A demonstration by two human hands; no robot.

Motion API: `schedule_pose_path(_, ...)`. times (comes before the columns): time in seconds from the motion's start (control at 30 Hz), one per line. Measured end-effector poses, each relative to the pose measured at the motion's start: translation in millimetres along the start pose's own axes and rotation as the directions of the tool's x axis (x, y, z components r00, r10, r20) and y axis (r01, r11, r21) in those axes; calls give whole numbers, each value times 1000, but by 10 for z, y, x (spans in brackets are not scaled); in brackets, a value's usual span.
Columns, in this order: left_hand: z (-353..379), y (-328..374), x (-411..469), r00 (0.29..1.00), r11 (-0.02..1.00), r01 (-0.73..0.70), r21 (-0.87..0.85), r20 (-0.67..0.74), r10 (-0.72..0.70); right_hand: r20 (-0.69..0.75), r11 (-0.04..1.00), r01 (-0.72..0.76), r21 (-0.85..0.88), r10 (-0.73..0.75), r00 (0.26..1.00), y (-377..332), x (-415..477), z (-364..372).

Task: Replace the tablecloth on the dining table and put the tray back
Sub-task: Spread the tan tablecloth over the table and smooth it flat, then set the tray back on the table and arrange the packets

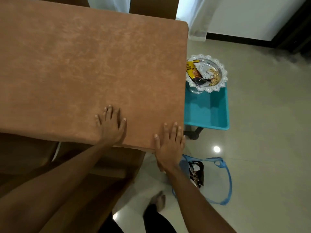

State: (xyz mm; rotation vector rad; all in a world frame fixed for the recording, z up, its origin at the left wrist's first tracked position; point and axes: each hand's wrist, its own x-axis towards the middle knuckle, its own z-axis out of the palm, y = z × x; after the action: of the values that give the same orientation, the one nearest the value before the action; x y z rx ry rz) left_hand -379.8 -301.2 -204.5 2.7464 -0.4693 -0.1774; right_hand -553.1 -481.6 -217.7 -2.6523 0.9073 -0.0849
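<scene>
The single head-worn camera looked steeply down, close over the bench (pixel 84 73) corner and the floor (pixel 260 132) beside it.

Glossy beige floor tiles (pixel 260 115) catch a bright spot of light (pixel 216 149). Sheer white curtains (pixel 198 17) hang beside a white wall (pixel 252 14) edged with dark skirting (pixel 235 37). Brown wooden chairs (pixel 107 165) stand nearby.

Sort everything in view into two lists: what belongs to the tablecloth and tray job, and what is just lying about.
Belongs to the job:
- brown tablecloth, spread on the table
- left hand and right hand, flat on it
- silver tray holding snack packets

Just lying about:
- turquoise stool under the tray
- blue bag on the floor
- chair
- curtain
</scene>
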Motion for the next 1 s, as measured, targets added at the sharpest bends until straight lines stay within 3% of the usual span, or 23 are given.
schedule_pose_path(0.23, 13, 58, -138, 997, 994, 52, 99, 46, -57, 49, 995, 73, 73, -77, 996, 109, -115, -51)
schedule_pose_path(0.37, 19, 146, -140, 997, 996, 61, 64, 38, -63, 72, 987, 67, 145, -78, 994, 136, -47, -113)
schedule_pose_path(0.53, 158, 651, 60, 997, 997, -76, 16, 25, 75, 106, 931, 93, 352, -138, 985, 331, 413, -222)
schedule_pose_path(0.73, 410, 1556, 652, 962, 961, -265, -77, 50, 270, 139, 914, 130, 384, -197, 971, 739, 1313, -344)
schedule_pose_path(0.87, 589, 2285, 1346, 890, 881, -448, -156, 18, 456, 185, 911, 27, 411, -112, 976, 1077, 2158, -465)
schedule_pose_path(1.0, 779, 2928, 1893, 852, 820, -513, -255, -29, 523, 85, 892, -84, 444, 51, 995, 1541, 2893, -612)
